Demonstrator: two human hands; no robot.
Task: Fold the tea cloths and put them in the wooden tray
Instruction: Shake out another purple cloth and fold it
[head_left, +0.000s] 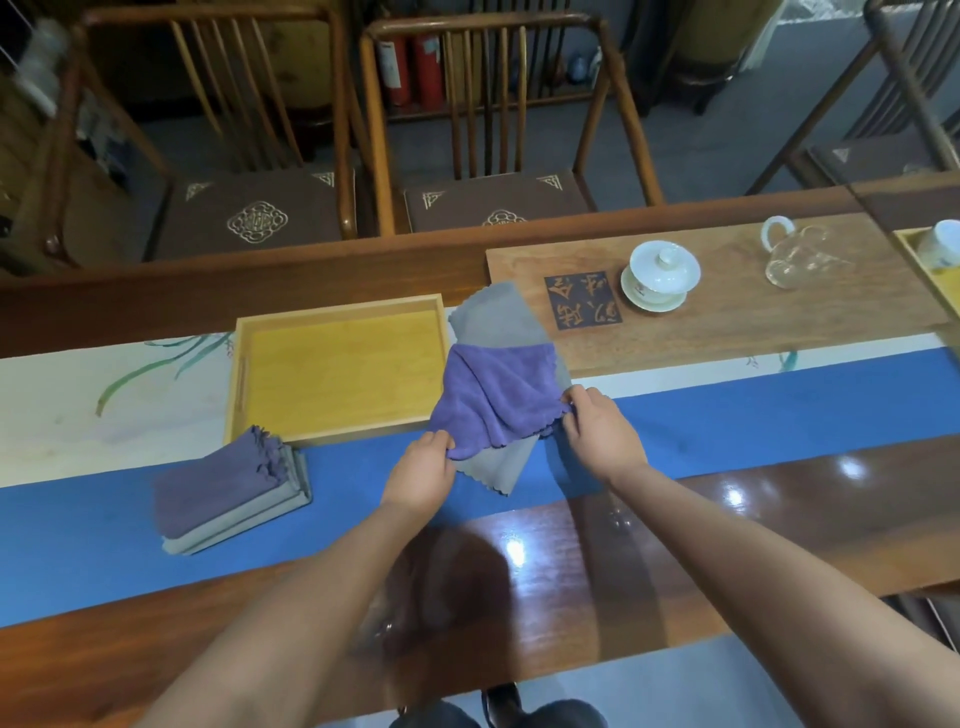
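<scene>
A purple tea cloth (498, 389) lies rumpled on top of a flat grey tea cloth (498, 317) just right of the wooden tray (337, 304). My left hand (421, 478) pinches the purple cloth's near left corner. My right hand (602, 431) pinches its near right corner. The tray's yellow floor is bare. A stack of folded purple and grey cloths (228, 493) sits on the blue runner (753, 421), in front of the tray's near left corner.
A dark wooden tea board (727, 322) at the back right holds a lidded white cup on a saucer (660, 275), a glass pitcher (795, 260) and a dark square coaster (583, 300). Two wooden chairs stand behind the table. A white cup (943, 249) sits far right.
</scene>
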